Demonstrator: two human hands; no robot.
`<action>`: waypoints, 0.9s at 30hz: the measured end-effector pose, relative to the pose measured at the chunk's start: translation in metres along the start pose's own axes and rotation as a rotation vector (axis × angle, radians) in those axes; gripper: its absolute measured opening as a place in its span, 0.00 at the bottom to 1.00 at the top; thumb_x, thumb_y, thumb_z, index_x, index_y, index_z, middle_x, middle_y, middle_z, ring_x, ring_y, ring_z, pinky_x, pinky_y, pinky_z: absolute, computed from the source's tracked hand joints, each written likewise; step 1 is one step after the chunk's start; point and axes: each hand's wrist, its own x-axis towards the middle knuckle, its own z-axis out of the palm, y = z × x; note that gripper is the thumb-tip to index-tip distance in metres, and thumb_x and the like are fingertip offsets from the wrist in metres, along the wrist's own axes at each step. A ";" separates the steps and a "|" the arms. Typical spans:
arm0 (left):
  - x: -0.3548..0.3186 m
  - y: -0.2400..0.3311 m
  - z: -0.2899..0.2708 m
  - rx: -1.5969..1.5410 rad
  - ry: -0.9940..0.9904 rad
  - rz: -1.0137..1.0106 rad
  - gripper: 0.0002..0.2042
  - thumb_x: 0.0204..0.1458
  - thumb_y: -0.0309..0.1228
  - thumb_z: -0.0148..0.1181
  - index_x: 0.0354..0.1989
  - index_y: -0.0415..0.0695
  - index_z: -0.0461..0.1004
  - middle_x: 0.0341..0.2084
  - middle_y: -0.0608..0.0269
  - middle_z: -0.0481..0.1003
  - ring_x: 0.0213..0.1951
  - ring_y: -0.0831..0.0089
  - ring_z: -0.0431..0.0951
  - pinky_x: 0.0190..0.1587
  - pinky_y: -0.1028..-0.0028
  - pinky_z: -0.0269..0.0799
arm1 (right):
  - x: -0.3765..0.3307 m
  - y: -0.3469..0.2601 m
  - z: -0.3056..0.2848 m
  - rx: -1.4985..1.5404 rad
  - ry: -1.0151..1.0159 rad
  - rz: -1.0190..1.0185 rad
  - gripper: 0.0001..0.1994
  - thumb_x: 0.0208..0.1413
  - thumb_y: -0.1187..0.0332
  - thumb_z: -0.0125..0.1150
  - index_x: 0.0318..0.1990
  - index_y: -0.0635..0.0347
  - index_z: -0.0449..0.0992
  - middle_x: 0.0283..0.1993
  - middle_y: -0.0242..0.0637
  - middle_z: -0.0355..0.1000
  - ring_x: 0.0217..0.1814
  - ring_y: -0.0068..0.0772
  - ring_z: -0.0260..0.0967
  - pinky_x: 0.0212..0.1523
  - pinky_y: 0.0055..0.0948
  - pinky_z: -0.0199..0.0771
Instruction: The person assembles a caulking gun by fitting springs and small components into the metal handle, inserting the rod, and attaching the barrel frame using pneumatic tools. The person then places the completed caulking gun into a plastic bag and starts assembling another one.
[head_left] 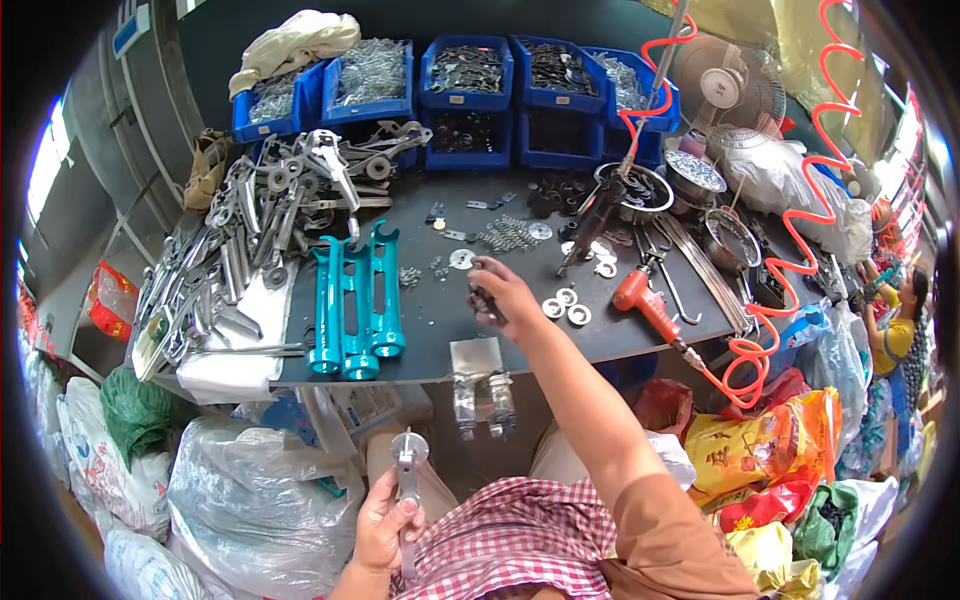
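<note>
At the far left of the dark, smooth worktop [438, 325], a heap of grey metal levers [240, 225] lies tangled, partly on a white sheet [262, 315], perhaps laid there to spare their finish; their surfaces look smooth, some with round ends. Beside them, three glossy teal frames [388, 300] sit side by side, long and slotted with round collars at the lower ends, close together probably to save room.

Below the worktop edge, the left hand [385, 520] has its grip clamped on a slim grey lever [408, 475], held upright near the lap with its round, flat head clear of the fingers, likely so that end stays in view. Along the back, blue plastic bins [490, 100] stand in two tiers, seemingly to keep loose parts sorted. At the front edge, a shiny flat metal plate [476, 356] sits above two legs that look wrapped in clear film.

Over the worktop, the right hand [508, 300] has its grip closed on a small dark piece [486, 303], its exact shape hidden by the fingers. Further right lie smooth white rings [567, 297] and a red driver [645, 303], joined to a springy coiled hose [775, 268], whose coils presumably give slack.
</note>
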 end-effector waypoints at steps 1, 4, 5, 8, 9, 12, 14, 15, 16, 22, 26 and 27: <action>-0.008 0.000 -0.009 -0.002 0.010 0.006 0.26 0.48 0.24 0.55 0.57 0.38 0.55 0.50 0.58 0.64 0.23 0.79 0.67 0.17 0.86 0.60 | 0.013 0.014 0.003 -0.001 -0.010 0.006 0.18 0.48 0.62 0.56 0.49 0.46 0.67 0.31 0.34 0.68 0.31 0.30 0.69 0.18 0.28 0.66; -0.020 0.001 -0.029 -0.054 0.054 0.028 0.26 0.49 0.24 0.54 0.57 0.38 0.54 0.51 0.58 0.63 0.24 0.78 0.67 0.18 0.85 0.60 | 0.024 0.029 0.022 -1.436 0.164 -0.700 0.17 0.40 0.63 0.60 0.42 0.47 0.70 0.35 0.40 0.69 0.37 0.43 0.69 0.36 0.40 0.71; -0.020 0.002 -0.034 -0.060 0.062 0.032 0.26 0.49 0.24 0.54 0.57 0.38 0.54 0.51 0.58 0.63 0.24 0.78 0.67 0.18 0.85 0.60 | 0.027 0.036 0.026 -1.438 0.152 -0.699 0.17 0.40 0.63 0.60 0.42 0.47 0.70 0.35 0.40 0.69 0.37 0.43 0.69 0.36 0.40 0.71; -0.015 0.001 -0.045 -0.109 0.044 -0.016 0.26 0.49 0.24 0.53 0.57 0.38 0.54 0.51 0.58 0.63 0.24 0.78 0.66 0.19 0.85 0.60 | 0.032 0.049 0.030 -1.595 0.137 -0.737 0.17 0.42 0.61 0.60 0.42 0.49 0.70 0.37 0.38 0.68 0.42 0.43 0.68 0.37 0.41 0.71; -0.012 -0.001 -0.050 -0.138 0.016 -0.046 0.26 0.49 0.23 0.52 0.58 0.38 0.54 0.50 0.57 0.63 0.26 0.76 0.68 0.21 0.83 0.63 | 0.029 0.048 0.034 -1.629 0.103 -0.720 0.18 0.43 0.60 0.59 0.43 0.50 0.69 0.38 0.38 0.68 0.44 0.43 0.66 0.39 0.41 0.70; -0.003 0.000 -0.053 -0.089 -0.056 -0.144 0.25 0.50 0.24 0.51 0.58 0.38 0.53 0.42 0.56 0.67 0.31 0.71 0.72 0.28 0.78 0.69 | 0.023 0.044 0.033 -1.559 0.053 -0.735 0.19 0.46 0.59 0.58 0.46 0.52 0.69 0.42 0.40 0.68 0.47 0.43 0.65 0.41 0.40 0.70; 0.005 -0.008 -0.047 -0.026 -0.058 -0.180 0.25 0.53 0.24 0.49 0.59 0.38 0.51 0.38 0.48 0.70 0.40 0.61 0.73 0.39 0.68 0.72 | 0.020 0.028 0.021 -1.392 0.119 -0.824 0.19 0.49 0.60 0.56 0.48 0.54 0.68 0.44 0.42 0.67 0.47 0.42 0.65 0.43 0.37 0.69; 0.008 -0.011 -0.047 -0.027 -0.061 -0.189 0.25 0.53 0.24 0.49 0.59 0.38 0.51 0.38 0.48 0.70 0.40 0.61 0.73 0.39 0.68 0.72 | 0.016 0.012 0.012 -1.341 0.209 -0.870 0.19 0.50 0.61 0.55 0.49 0.55 0.68 0.44 0.43 0.67 0.45 0.42 0.65 0.43 0.35 0.68; 0.011 -0.015 -0.048 -0.025 -0.067 -0.223 0.26 0.53 0.24 0.49 0.60 0.38 0.49 0.38 0.47 0.70 0.41 0.60 0.73 0.40 0.67 0.72 | 0.009 0.001 0.000 -1.241 0.267 -0.779 0.18 0.51 0.62 0.55 0.49 0.56 0.68 0.43 0.43 0.68 0.43 0.41 0.67 0.42 0.33 0.68; 0.022 -0.020 -0.071 -0.147 -0.151 -0.319 0.24 0.53 0.25 0.49 0.58 0.38 0.51 0.36 0.44 0.71 0.38 0.61 0.74 0.41 0.66 0.73 | -0.036 0.008 -0.034 -1.162 0.150 -0.536 0.07 0.47 0.70 0.59 0.33 0.60 0.77 0.31 0.36 0.70 0.31 0.30 0.68 0.32 0.26 0.67; 0.026 -0.009 -0.056 -0.208 -0.113 -0.216 0.22 0.51 0.25 0.50 0.56 0.39 0.55 0.44 0.46 0.67 0.35 0.62 0.75 0.37 0.66 0.74 | -0.045 0.026 -0.021 -1.201 0.032 -0.625 0.06 0.44 0.71 0.60 0.32 0.57 0.77 0.29 0.35 0.70 0.30 0.36 0.69 0.32 0.29 0.69; 0.028 -0.006 -0.050 -0.195 -0.062 -0.135 0.22 0.51 0.24 0.50 0.55 0.39 0.55 0.48 0.47 0.65 0.34 0.62 0.75 0.35 0.66 0.75 | -0.042 0.033 -0.018 -1.202 -0.005 -0.719 0.06 0.42 0.70 0.61 0.31 0.56 0.78 0.29 0.35 0.70 0.33 0.37 0.69 0.34 0.31 0.69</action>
